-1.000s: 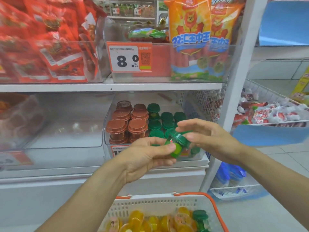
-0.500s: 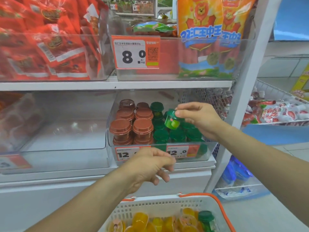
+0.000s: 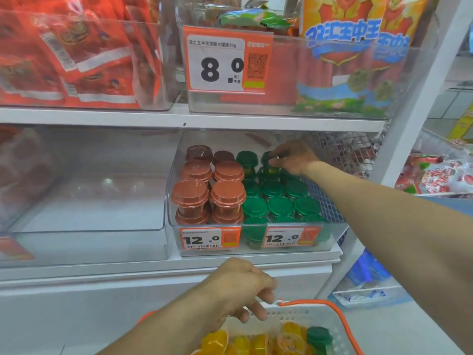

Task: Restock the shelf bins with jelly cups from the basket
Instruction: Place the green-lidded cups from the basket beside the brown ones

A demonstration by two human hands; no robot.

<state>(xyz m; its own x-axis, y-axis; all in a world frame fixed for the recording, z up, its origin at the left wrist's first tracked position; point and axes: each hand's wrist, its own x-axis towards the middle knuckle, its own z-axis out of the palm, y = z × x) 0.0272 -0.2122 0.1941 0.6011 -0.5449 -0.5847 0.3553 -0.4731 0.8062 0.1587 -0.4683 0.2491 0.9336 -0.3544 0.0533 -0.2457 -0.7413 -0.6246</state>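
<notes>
A clear shelf bin [image 3: 332, 239] on the middle shelf holds stacked brown-lidded jelly cups [image 3: 190, 193] on its left and green-lidded jelly cups [image 3: 280, 206] on its right. My right hand [image 3: 294, 158] reaches into the back of the bin and pinches a green jelly cup [image 3: 267, 162] on top of the rear green stack. My left hand [image 3: 240, 288] hovers over the white basket with orange rim [image 3: 320, 307], fingers loosely curled, holding nothing. In the basket lie several yellow jelly cups [image 3: 215, 342] and a green one [image 3: 317, 336].
An empty clear bin [image 3: 84, 239] sits left of the jelly bin. The upper shelf carries red snack bags [image 3: 71, 57] and sausage packs [image 3: 343, 60] behind an 8.0 price tag [image 3: 225, 60]. A white upright post [image 3: 419, 103] and wire basket of snacks [image 3: 440, 175] stand right.
My right hand took the green cup from both hands and carried it up and back into the bin's rear. My left hand let go and dropped toward the basket.
</notes>
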